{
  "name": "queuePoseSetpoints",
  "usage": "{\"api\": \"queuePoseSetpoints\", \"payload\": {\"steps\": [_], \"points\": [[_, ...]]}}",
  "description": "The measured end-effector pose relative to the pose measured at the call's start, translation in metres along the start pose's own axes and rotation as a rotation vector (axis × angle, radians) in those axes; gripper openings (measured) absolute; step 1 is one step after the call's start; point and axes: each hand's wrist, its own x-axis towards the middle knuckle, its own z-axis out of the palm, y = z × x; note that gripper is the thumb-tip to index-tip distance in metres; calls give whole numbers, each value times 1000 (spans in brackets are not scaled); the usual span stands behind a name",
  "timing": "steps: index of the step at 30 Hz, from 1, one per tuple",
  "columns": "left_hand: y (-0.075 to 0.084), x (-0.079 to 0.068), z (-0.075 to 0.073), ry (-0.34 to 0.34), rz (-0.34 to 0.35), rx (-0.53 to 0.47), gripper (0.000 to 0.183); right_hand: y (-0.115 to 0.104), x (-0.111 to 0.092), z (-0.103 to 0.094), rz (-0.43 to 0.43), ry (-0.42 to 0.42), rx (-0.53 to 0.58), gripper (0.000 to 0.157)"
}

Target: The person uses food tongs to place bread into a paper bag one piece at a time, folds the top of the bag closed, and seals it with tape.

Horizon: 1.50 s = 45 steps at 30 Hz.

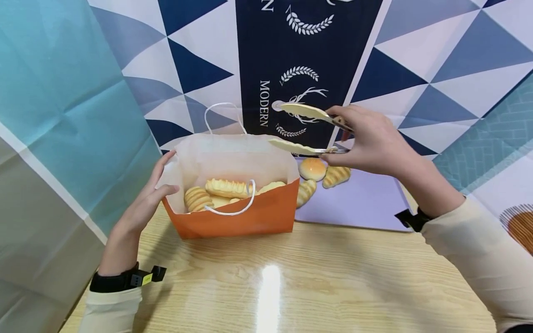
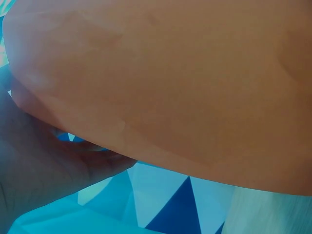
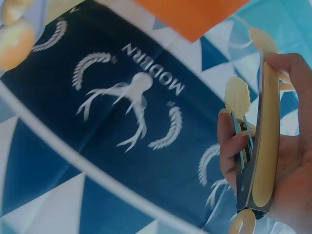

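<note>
An orange paper bag (image 1: pixel 250 212) with a white inside and white handles stands on the table, holding several bread pieces, among them a ridged long bread (image 1: pixel 226 187) and a striped roll (image 1: pixel 197 199). My left hand (image 1: pixel 143 203) grips the bag's left rim, thumb on the inner side; in the left wrist view the orange side fills most of the picture. In my right hand (image 1: pixel 370 138) are tongs (image 1: pixel 306 111) with cream-coloured tips, raised above the bag's right end. The tips stand apart with nothing between them. The right wrist view shows fingers round the tongs' cream handle (image 3: pixel 267 141).
Right of the bag lies a lilac tray (image 1: pixel 358 203). On it are a round bun (image 1: pixel 312 169), a striped roll (image 1: pixel 336 176) and another roll (image 1: pixel 306 193) partly behind the bag. A patterned cloth (image 1: pixel 200 55) hangs behind the wooden table (image 1: pixel 325 277).
</note>
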Motion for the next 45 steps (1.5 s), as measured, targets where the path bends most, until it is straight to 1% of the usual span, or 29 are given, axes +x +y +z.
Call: {"api": "queuePoseSetpoints", "payload": {"steps": [4,10,12,15,20,23,29,34,39,45], "points": [[1,0,0,-1,0,1,74,21,-17,-3,68,-6,-24,83],[1,-2,1,1,-7,4,74,54,-41,0,158,14,-25,72],[1,-2,1,2,-5,4,74,65,-48,5,178,16,-30,71],[1,-1,2,2,-2,5,75,82,-58,16,211,11,-37,74],[1,-1,1,-1,6,6,75,107,-73,33,284,-23,-32,78],[1,-1,1,-2,10,-1,75,119,-79,41,315,-38,-38,79],[1,-3,2,-7,5,-22,74,143,-89,59,359,-79,-38,88],[1,-4,2,-8,8,-42,74,160,-96,74,417,-114,-45,92],[2,-5,2,-10,18,-31,75,174,-103,89,489,-158,-23,95],[2,-4,3,-6,15,-21,76,185,-112,106,528,-179,2,93]]}}
